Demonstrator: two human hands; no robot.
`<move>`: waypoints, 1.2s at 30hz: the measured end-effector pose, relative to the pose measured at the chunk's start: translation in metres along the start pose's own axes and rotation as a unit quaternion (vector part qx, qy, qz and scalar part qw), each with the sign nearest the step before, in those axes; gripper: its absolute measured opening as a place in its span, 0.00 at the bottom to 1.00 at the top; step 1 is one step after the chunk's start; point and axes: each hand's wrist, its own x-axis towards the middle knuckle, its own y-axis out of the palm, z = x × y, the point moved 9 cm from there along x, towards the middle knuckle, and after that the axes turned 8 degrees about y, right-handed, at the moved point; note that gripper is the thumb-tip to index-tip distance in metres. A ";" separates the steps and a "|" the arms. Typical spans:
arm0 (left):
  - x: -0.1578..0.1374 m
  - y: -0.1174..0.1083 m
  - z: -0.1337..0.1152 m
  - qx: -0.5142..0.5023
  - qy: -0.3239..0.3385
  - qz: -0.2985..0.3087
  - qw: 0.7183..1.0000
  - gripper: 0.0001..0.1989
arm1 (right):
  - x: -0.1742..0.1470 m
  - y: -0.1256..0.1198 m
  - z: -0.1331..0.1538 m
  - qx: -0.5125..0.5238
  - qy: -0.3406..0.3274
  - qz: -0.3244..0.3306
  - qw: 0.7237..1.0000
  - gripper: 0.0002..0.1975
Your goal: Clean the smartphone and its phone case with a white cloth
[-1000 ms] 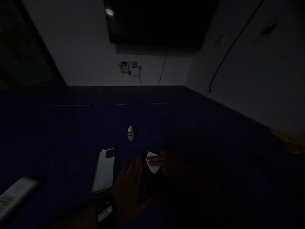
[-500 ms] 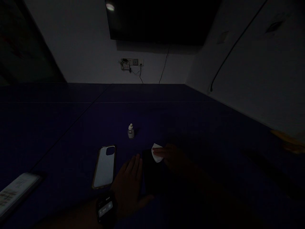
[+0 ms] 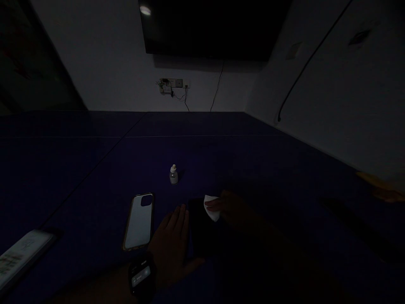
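Note:
A dark, flat phone-like slab (image 3: 201,236) lies on the table before me, its near and right parts lost in shadow. My left hand (image 3: 170,240) rests flat at its left side, fingers stretched out and thumb reaching along the near edge. With the fingers of my right hand (image 3: 229,207) I press a small white wipe (image 3: 211,213) onto the slab's far right part. Left of my left hand is a phone case (image 3: 138,221) with a pale back and a camera cutout. Beyond the hands stands a small clear bottle (image 3: 174,175) with a white cap.
At the left edge of the blue table (image 3: 202,152) lies a white box or pack (image 3: 25,255) with printing. A yellow-orange item (image 3: 379,186) sits by the right wall. A dark screen (image 3: 211,29) hangs above wall sockets (image 3: 172,83) with cables.
My right hand has slid the white wipe a little toward me and slightly right over the slab. The left hand stays where it was.

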 end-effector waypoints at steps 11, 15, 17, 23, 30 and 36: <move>-0.001 -0.006 -0.002 0.002 0.006 -0.023 1.000 0.53 | 0.004 0.004 -0.001 -0.015 -0.002 0.020 1.000 0.25; 0.000 -0.004 -0.002 -0.001 0.007 -0.009 1.000 0.53 | 0.005 0.019 0.008 -0.018 -0.037 0.049 0.998 0.26; 0.000 -0.003 -0.001 0.000 0.003 0.000 1.000 0.53 | 0.003 0.015 0.006 -0.011 -0.034 0.035 0.999 0.25; 0.001 -0.002 0.000 -0.003 -0.009 0.020 1.000 0.53 | -0.012 0.003 0.007 0.049 -0.062 0.023 0.997 0.22; 0.000 -0.004 -0.001 0.003 -0.003 0.009 1.000 0.53 | -0.011 -0.001 0.010 0.017 -0.025 0.036 0.999 0.23; 0.000 -0.005 -0.001 0.003 0.005 -0.005 1.000 0.53 | -0.018 0.003 0.013 0.030 -0.066 0.048 0.996 0.23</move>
